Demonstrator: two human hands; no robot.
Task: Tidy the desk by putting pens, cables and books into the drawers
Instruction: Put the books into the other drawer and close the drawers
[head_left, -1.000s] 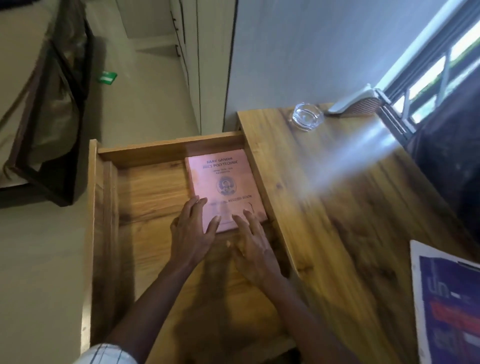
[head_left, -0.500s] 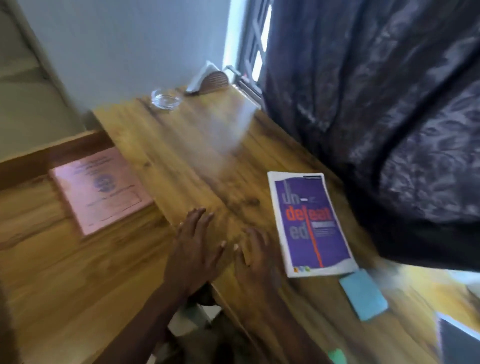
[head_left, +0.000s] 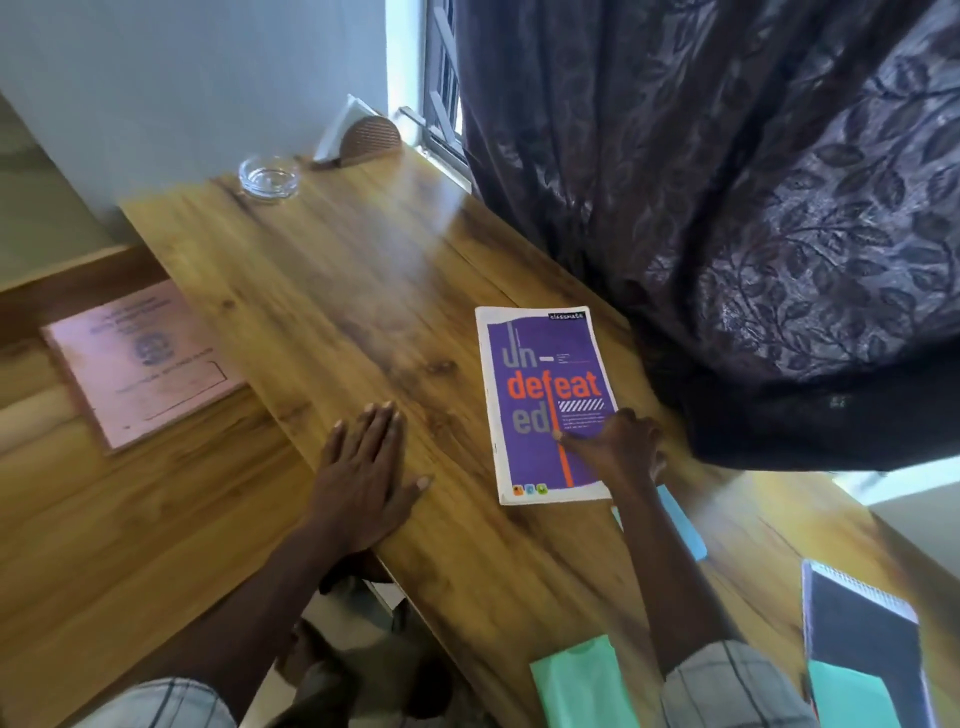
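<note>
A purple notebook (head_left: 540, 364) printed "undefeated" lies flat on the wooden desk (head_left: 363, 291). My right hand (head_left: 618, 447) pinches its lower right edge, thumb on the cover and fingers curled at the side. My left hand (head_left: 363, 478) rests flat, fingers straight, on the desk's front edge. A pink record book (head_left: 140, 364) lies inside the open drawer (head_left: 130, 519) at the left, against its back wall.
A glass ashtray (head_left: 267, 176) and a napkin holder (head_left: 363, 137) stand at the desk's far end. A dark curtain (head_left: 727, 208) hangs over the right edge. A blue pad (head_left: 680, 525), a green pad (head_left: 582, 680) and a dark spiral notebook (head_left: 862, 639) lie nearer me.
Both hands left the pink book in the drawer and moved right onto the desk. My right hand has now reached the purple notebook and taken its edge.
</note>
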